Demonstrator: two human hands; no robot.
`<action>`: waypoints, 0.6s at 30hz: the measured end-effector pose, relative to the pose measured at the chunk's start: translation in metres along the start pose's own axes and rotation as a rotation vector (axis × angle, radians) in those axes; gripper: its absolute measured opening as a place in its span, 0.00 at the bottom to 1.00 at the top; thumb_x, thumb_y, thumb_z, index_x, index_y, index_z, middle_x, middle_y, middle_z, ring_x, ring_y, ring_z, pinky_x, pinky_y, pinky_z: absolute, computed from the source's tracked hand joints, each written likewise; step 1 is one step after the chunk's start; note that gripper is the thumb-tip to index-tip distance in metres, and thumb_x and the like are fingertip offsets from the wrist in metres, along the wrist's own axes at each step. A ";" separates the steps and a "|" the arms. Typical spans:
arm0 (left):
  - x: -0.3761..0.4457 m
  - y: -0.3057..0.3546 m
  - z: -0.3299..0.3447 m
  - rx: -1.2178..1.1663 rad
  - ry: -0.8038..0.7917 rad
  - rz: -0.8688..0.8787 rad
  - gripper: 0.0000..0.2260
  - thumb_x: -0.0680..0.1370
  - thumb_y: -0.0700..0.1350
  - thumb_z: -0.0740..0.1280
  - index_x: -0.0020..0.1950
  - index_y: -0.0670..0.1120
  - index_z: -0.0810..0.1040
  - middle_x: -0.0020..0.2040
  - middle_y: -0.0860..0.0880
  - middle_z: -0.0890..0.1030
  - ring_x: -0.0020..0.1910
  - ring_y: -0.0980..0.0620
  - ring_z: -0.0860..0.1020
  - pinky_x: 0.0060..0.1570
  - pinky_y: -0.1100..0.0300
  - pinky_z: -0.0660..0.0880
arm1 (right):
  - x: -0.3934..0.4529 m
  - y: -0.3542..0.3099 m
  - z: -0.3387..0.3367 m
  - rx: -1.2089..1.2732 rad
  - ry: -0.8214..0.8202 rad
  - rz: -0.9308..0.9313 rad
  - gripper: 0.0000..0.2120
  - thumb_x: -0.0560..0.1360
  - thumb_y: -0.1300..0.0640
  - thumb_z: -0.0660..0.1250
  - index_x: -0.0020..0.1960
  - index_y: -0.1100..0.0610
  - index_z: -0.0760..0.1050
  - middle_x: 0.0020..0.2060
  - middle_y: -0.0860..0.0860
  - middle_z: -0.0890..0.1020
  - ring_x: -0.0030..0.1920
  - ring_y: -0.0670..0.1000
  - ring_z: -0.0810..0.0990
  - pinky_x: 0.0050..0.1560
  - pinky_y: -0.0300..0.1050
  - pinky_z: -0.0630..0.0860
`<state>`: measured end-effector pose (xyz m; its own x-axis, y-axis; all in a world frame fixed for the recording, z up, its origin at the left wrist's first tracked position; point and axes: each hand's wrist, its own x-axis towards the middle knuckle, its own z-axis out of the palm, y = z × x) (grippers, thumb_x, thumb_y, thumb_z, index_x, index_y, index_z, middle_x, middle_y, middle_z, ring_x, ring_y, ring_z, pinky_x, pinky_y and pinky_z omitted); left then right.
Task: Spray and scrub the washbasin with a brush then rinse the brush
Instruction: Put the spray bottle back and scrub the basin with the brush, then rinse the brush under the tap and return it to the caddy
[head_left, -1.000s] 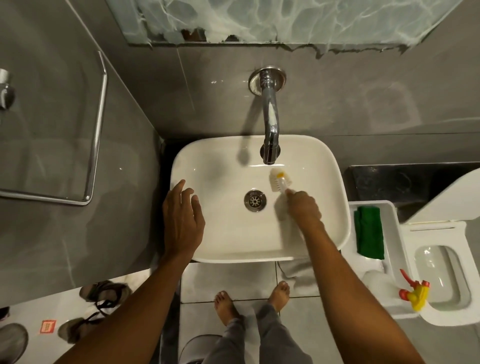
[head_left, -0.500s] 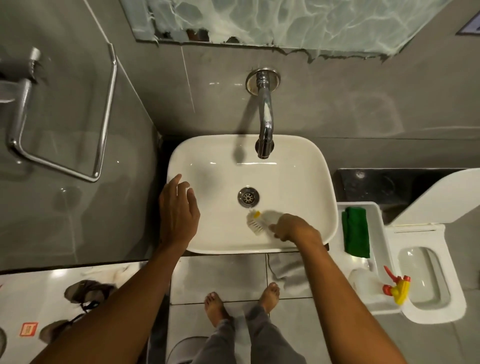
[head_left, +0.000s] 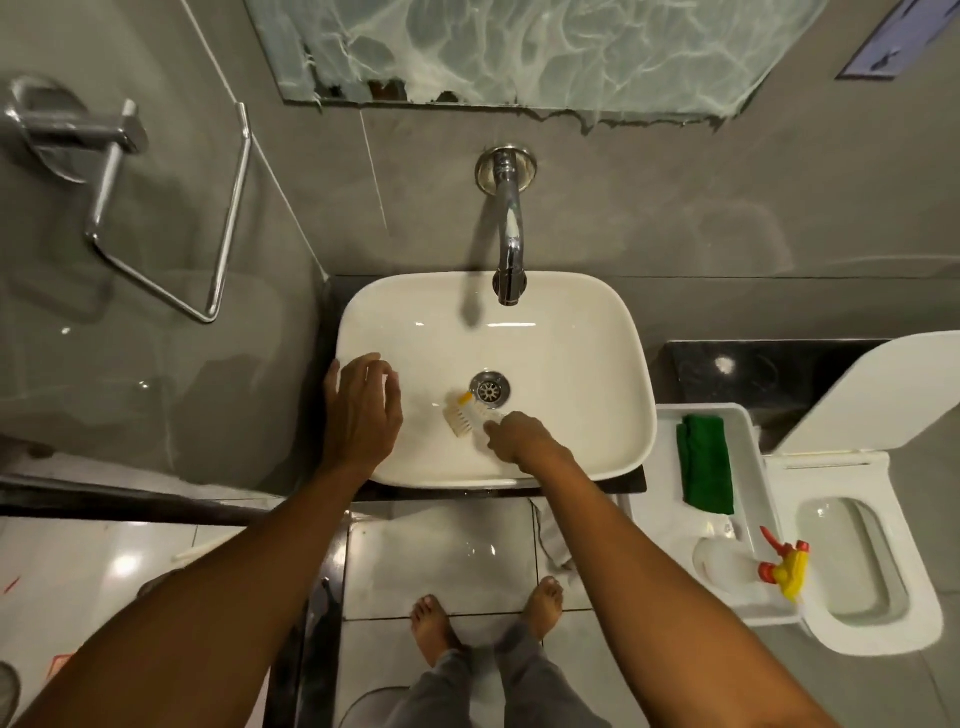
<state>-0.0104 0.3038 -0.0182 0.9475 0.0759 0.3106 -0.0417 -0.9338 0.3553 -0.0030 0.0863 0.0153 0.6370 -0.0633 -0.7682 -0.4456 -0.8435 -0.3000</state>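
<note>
A white rectangular washbasin (head_left: 582, 374) sits under a chrome wall tap (head_left: 508, 244), with a metal drain (head_left: 490, 387) in its middle. My right hand (head_left: 519, 439) grips a small brush (head_left: 460, 414) with pale bristles and a yellow tip, pressed on the basin floor just left of the drain. My left hand (head_left: 363, 410) rests spread on the basin's left rim, holding nothing. A white spray bottle (head_left: 748, 566) with a red and yellow trigger lies on a white tray at the right.
A green cloth (head_left: 706, 470) lies on the white tray (head_left: 649, 519) beside an open toilet (head_left: 852, 556). A chrome towel rail (head_left: 218, 228) hangs on the left wall. A dark counter (head_left: 769, 374) runs behind the tray. My bare feet (head_left: 488, 618) stand on wet floor tiles.
My right hand has swept the brush from under the tap down to the front of the basin, then left beside the drain. The left hand stays on the rim.
</note>
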 end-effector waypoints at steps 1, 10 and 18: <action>0.000 0.004 -0.001 0.007 -0.014 0.035 0.11 0.85 0.45 0.64 0.58 0.39 0.83 0.60 0.40 0.86 0.63 0.38 0.84 0.77 0.35 0.67 | -0.002 0.004 -0.002 0.018 0.000 -0.005 0.21 0.86 0.50 0.57 0.72 0.61 0.76 0.69 0.60 0.80 0.69 0.62 0.79 0.66 0.53 0.76; 0.074 0.130 -0.049 -0.277 -0.023 -0.005 0.31 0.78 0.67 0.71 0.28 0.46 0.68 0.25 0.51 0.70 0.28 0.45 0.71 0.33 0.56 0.69 | -0.021 0.011 -0.027 0.292 0.092 0.008 0.24 0.86 0.45 0.56 0.66 0.64 0.77 0.51 0.56 0.78 0.45 0.57 0.78 0.30 0.43 0.71; 0.112 0.176 -0.065 -0.226 -0.159 -0.254 0.26 0.75 0.64 0.73 0.29 0.47 0.69 0.28 0.48 0.73 0.36 0.39 0.77 0.37 0.52 0.69 | -0.039 0.014 -0.051 0.382 0.160 -0.023 0.18 0.86 0.45 0.55 0.54 0.60 0.71 0.50 0.56 0.77 0.33 0.52 0.75 0.34 0.44 0.74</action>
<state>0.0681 0.1704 0.1368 0.9732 0.2238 0.0530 0.1492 -0.7897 0.5951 -0.0016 0.0499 0.0700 0.7260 -0.1538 -0.6703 -0.6121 -0.5889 -0.5278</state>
